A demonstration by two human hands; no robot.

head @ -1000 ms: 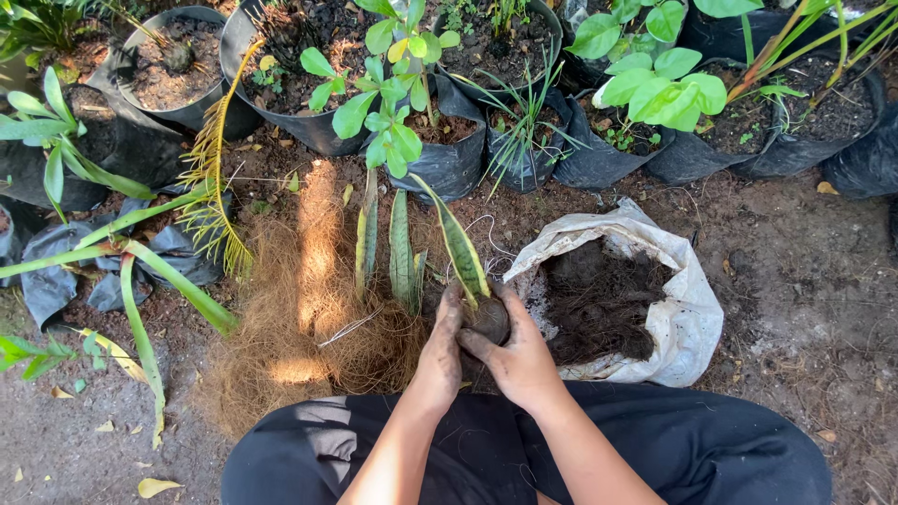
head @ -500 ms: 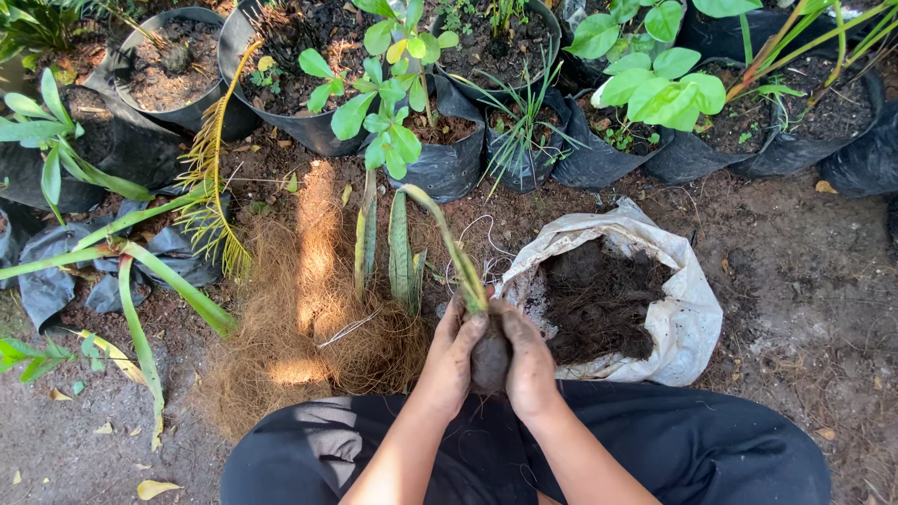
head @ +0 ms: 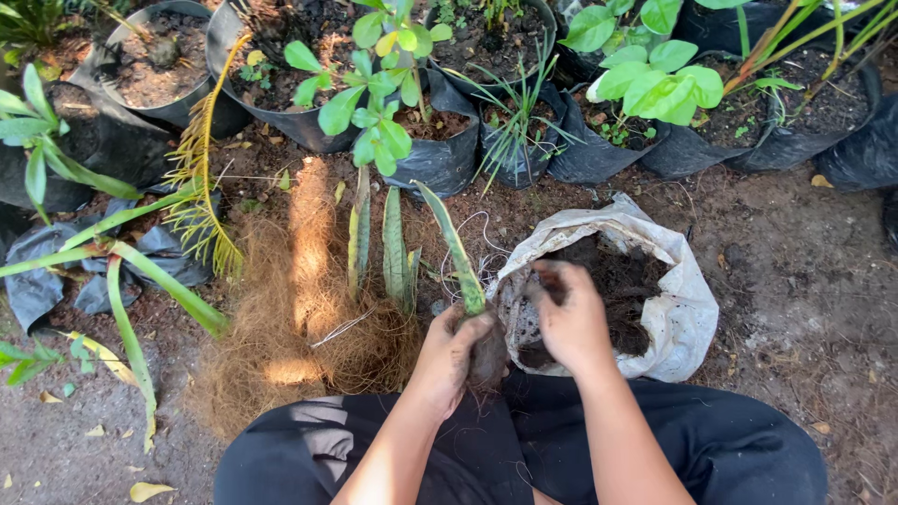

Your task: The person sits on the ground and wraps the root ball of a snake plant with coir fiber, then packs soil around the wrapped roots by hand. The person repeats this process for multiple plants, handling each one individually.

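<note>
My left hand (head: 449, 360) grips the base of a long striped green leaf cutting (head: 454, 248) whose dark, soil-covered root end (head: 488, 360) hangs below my fingers. My right hand (head: 571, 318) reaches over the rim of a white sack (head: 687, 309) filled with dark soil (head: 636, 281), fingers curled down toward the soil; whether it holds any is hidden. Both hands are just above my lap in black trousers (head: 468, 449).
A mound of brown coconut fibre (head: 299, 318) lies to the left, with two more upright striped leaves (head: 379, 243) behind it. Black grow bags with green plants (head: 374, 84) line the far side. Bare earth (head: 804, 299) lies to the right.
My right hand has let go of the cutting's base and moved right into the soil sack. My left hand keeps hold of the cutting.
</note>
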